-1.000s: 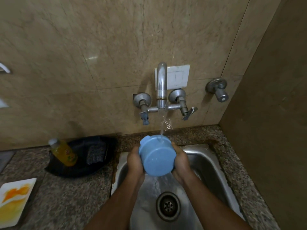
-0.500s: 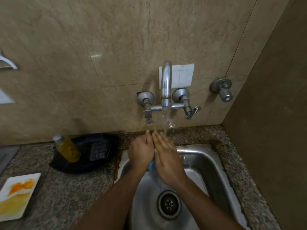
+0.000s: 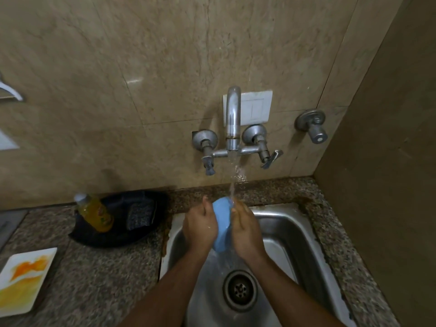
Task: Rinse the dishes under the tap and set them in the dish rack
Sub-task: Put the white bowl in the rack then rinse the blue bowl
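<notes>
A light blue plastic cup (image 3: 221,223) is held between both hands over the steel sink (image 3: 283,234), under the running stream from the wall tap (image 3: 233,119). My left hand (image 3: 200,226) grips its left side and my right hand (image 3: 247,228) grips its right side. Only a narrow strip of the cup shows between the hands. Water falls onto the cup's top edge near my right fingers and runs down toward the drain (image 3: 240,290).
On the granite counter at left stands a black tray (image 3: 118,237) with a yellow soap bottle (image 3: 94,212) and a scrub pad (image 3: 140,214). A white plate with orange stains (image 3: 23,277) lies at the far left. A side wall closes in on the right.
A second ago the cup's round bottom faced me between the hands. The hands then closed over it and turned it; now it shows edge-on as a narrow blue strip.
</notes>
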The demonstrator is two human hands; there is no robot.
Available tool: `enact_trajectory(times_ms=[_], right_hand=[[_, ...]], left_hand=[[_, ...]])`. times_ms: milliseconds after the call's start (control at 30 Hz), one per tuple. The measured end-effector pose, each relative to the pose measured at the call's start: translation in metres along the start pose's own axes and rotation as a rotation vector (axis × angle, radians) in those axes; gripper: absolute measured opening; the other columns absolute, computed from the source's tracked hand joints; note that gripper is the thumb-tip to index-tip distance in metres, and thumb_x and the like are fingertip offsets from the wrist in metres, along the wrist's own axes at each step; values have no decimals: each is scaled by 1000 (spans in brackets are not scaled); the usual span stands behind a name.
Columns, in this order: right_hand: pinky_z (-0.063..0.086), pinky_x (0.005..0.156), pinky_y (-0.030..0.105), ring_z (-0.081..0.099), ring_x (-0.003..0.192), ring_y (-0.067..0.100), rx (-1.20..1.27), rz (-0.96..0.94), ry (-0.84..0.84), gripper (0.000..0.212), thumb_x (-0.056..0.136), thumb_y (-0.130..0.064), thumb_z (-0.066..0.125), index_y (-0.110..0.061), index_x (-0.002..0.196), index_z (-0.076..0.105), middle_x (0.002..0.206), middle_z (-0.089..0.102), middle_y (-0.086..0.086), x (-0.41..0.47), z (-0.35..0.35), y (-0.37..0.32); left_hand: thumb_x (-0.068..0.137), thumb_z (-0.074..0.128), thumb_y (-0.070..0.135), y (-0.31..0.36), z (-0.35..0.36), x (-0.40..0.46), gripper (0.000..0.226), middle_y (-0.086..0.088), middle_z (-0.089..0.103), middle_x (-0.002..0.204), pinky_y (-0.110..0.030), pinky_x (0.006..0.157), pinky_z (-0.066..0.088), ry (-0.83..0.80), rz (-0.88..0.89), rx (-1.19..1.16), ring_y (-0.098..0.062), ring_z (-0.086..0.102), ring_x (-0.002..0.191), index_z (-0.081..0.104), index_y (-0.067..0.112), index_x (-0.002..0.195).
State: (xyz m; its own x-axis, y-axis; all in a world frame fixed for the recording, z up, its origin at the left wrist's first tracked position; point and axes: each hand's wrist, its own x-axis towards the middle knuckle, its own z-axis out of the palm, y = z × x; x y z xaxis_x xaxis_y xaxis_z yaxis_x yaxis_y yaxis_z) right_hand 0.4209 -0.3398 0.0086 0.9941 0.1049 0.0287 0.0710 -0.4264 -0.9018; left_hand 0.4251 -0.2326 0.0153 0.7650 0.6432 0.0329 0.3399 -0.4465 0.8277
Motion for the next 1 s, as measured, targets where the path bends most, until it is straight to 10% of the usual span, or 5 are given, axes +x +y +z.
enact_trajectory(times_ms=[100, 267, 400, 833, 1000], right_hand=[[27, 115, 25, 37, 137, 3, -135, -277, -45, 48, 102, -35, 26, -23, 144, 47, 149, 44, -7, -5, -1, 10], [52, 60, 23, 68, 81, 16, 621, 384, 56, 31, 104, -38, 37, -22, 100, 63, 95, 71, 7, 3, -17, 6], [54, 84, 49, 69, 88, 35, 937, 634, 4, 52, 100, -52, 38, -10, 102, 69, 96, 73, 21, 10, -18, -3], [45, 68, 30, 61, 69, 9, 188, 7, -319, 12, 80, -32, 57, -26, 73, 65, 73, 65, -7, 49, -29, -9], [35, 111, 35, 44, 129, 13, -323, -348, -123, 48, 98, -39, 28, -26, 136, 53, 141, 49, -1, 15, -5, -13]], left_hand=[[100, 42, 40, -6, 1, 5, 51, -17, 68, 75, -39, 69, 53, -5, -127, -143, -33, 65, 71, 65, 5, 70], [98, 50, 32, 8, -4, 5, 32, -10, 63, 77, -30, 61, 45, -34, -401, -528, -22, 59, 66, 60, 7, 80], [93, 50, 39, 8, -2, 5, 35, -13, 65, 79, -31, 57, 47, -136, -531, -689, -26, 62, 64, 63, 7, 88], [96, 44, 51, 28, -7, 27, 52, -8, 73, 79, -33, 76, 51, -389, 76, -3, -23, 68, 78, 73, 13, 74], [97, 49, 26, 19, -6, 28, 44, -17, 70, 73, -31, 66, 45, -58, -113, -111, -30, 65, 72, 68, 3, 65]])
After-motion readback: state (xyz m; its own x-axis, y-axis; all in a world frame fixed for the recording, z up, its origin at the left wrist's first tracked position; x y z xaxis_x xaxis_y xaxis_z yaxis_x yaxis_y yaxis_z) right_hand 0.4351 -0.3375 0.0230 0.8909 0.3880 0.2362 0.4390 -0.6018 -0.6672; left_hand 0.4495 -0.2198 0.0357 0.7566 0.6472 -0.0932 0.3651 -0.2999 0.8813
